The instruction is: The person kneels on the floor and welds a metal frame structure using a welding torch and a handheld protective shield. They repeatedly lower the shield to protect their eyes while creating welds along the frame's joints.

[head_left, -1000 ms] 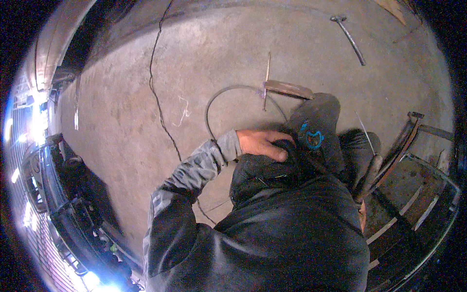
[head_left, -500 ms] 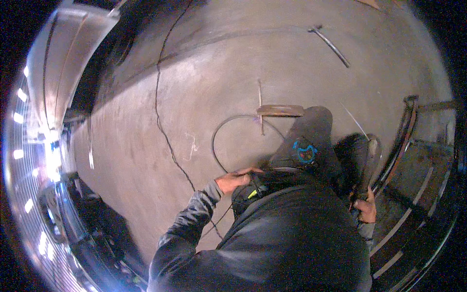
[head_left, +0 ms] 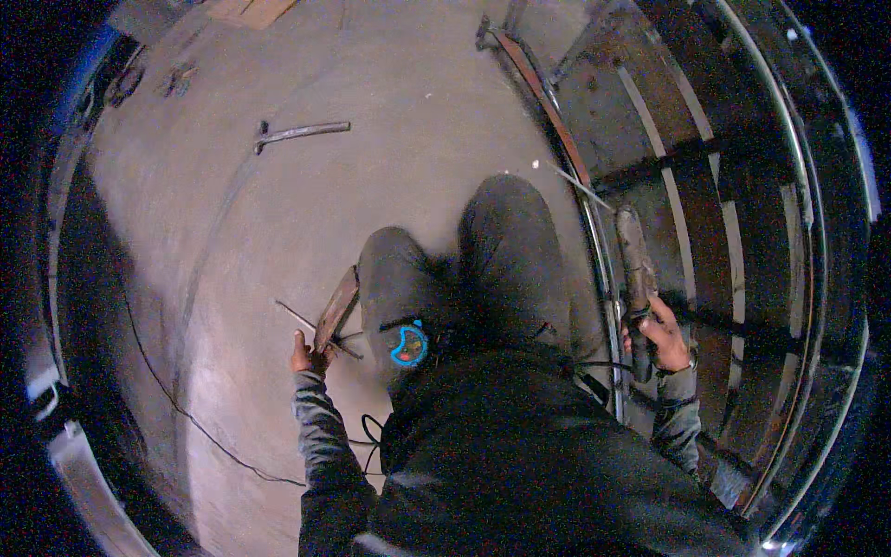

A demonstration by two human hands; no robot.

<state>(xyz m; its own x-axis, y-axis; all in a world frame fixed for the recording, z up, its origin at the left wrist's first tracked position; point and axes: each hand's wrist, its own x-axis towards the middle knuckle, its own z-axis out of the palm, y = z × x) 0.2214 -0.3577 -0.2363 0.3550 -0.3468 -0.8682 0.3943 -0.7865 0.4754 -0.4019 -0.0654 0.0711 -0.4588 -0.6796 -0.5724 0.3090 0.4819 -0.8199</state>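
My right hand [head_left: 664, 339] is closed around the grip of a welding electrode holder [head_left: 634, 246], beside the frame on the right. A thin welding rod [head_left: 585, 188] sticks out of its far end, toward the far left. My left hand [head_left: 311, 355] is beside my left knee, at the near end of a T-shaped tool [head_left: 337, 308] with a thick brown bar and a thin metal rod across it. The fingers are bent around that end and partly hidden by it. The tool is tilted, its far end next to the knee.
A metal hammer [head_left: 306, 133] lies on the concrete floor ahead. Along the right stands a long metal frame [head_left: 733, 269] with pale slats. A thin dark cable [head_left: 176, 404] runs over the floor at left, and black cable loops [head_left: 371, 432] lie near my left forearm.
The view has swung right, toward the metal frame. My left hand has gone from my waist to the T-shaped tool, which lay on the floor. The right hand still grips the electrode holder.
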